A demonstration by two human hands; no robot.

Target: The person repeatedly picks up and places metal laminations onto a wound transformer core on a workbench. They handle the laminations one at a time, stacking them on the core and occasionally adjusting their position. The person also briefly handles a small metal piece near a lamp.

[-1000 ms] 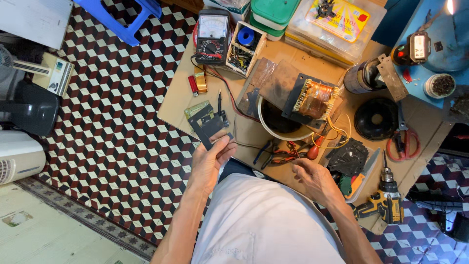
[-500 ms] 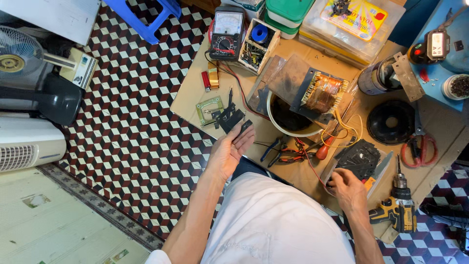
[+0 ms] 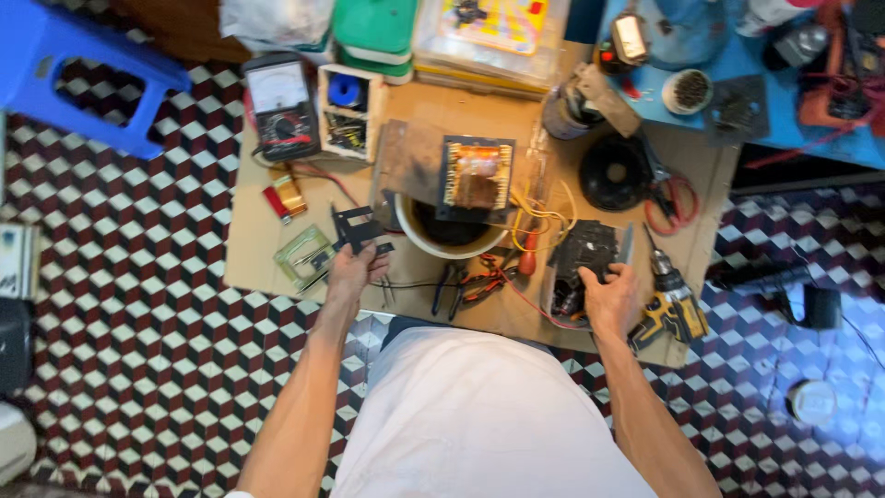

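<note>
Hands were both busy w/ parts. Left hand point(image 3: 355, 269) pinched a black bracket point(image 3: 355, 226) just above the board's point(image 3: 258, 207) near edge. Right hand point(image 3: 608, 297) closed on a black block point(image 3: 583, 254) by the drill point(image 3: 671, 304). Coil point(image 3: 477, 175) sat bare on the bowl point(image 3: 410, 235); bracket not on it yet.

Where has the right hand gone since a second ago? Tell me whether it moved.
Yes. The right hand moved rightward along the table, away from the pliers, onto the black part beside the drill.
</note>
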